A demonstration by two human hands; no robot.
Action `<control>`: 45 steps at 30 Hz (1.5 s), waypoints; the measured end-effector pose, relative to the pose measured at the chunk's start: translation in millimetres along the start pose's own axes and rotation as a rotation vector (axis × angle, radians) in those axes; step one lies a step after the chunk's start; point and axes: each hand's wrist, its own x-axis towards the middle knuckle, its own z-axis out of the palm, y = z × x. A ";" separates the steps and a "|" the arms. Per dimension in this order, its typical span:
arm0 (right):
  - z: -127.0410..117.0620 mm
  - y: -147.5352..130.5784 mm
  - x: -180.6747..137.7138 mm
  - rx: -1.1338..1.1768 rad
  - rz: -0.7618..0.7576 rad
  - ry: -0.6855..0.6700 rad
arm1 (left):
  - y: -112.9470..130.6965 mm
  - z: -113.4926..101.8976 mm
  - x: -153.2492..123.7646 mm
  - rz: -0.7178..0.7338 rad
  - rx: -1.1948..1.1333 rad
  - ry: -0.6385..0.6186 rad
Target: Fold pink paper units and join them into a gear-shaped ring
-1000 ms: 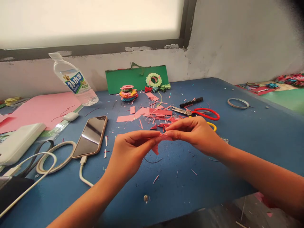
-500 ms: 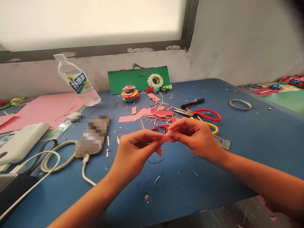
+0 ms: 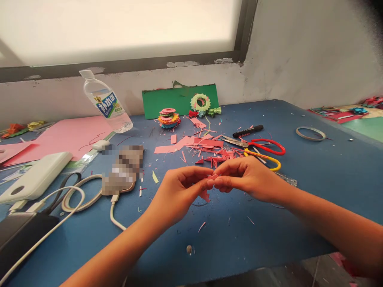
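Between my fingertips is a small pink folded paper piece (image 3: pixel 213 176), held above the blue table (image 3: pixel 239 239). My left hand (image 3: pixel 184 191) pinches it from the left, thumb and forefinger pressed on it. My right hand (image 3: pixel 249 175) grips its right side in the same way, the two thumbs almost touching. Part of the pink paper hangs below the left fingers; the rest is hidden by them. Just beyond my hands lie red folded paper pieces (image 3: pixel 217 160) and cut pink paper strips (image 3: pixel 179 145). Scissors (image 3: pixel 266 147) with red and yellow handles rest past my right hand.
At the back are a tilted bottle (image 3: pixel 109 103), stacked paper rings (image 3: pixel 168 118), a green paper ring (image 3: pixel 200 102) and a green board (image 3: pixel 167 99). A black marker (image 3: pixel 248 130) and a tape ring (image 3: pixel 310 133) lie right. Left are a phone (image 3: pixel 124 171), white power bank (image 3: pixel 38 175) and cables.
My thumbs have come closer together on the pink paper, and the right fingers have shifted along it. The whole view has moved slightly, so things appear further right.
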 end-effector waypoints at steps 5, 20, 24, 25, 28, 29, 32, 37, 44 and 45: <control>-4.6 -1.5 0.9 -0.051 -0.040 -0.055 | 4.0 -0.5 -2.2 -0.001 -0.030 0.063; 23.9 39.6 -4.3 -0.297 -0.367 0.058 | -12.8 -19.4 13.3 -0.071 0.049 0.091; 29.7 43.7 -7.5 -0.335 -0.412 -0.022 | -14.4 -26.7 20.4 -0.023 -0.036 0.243; 30.7 43.4 -7.6 -0.348 -0.414 -0.029 | -13.8 -27.4 21.4 -0.012 -0.079 0.275; 32.5 42.3 -5.6 -0.384 -0.383 -0.020 | -11.1 -27.3 22.7 -0.047 -0.224 0.352; 32.0 41.9 -3.9 -0.402 -0.370 -0.005 | -10.1 -26.9 22.7 -0.071 -0.262 0.361; 25.2 38.6 5.4 -0.538 -0.365 0.087 | -7.3 -26.4 22.0 -0.106 -0.323 0.348; 5.5 23.0 29.4 -1.007 -0.408 0.163 | -5.2 -27.9 21.8 -0.124 -0.414 0.330; 11.3 12.4 55.4 -1.335 -0.321 0.105 | -0.5 -27.7 20.7 -0.181 -0.566 0.271; 13.2 13.1 58.0 -1.359 -0.315 0.099 | 1.1 -27.7 20.1 -0.173 -0.573 0.265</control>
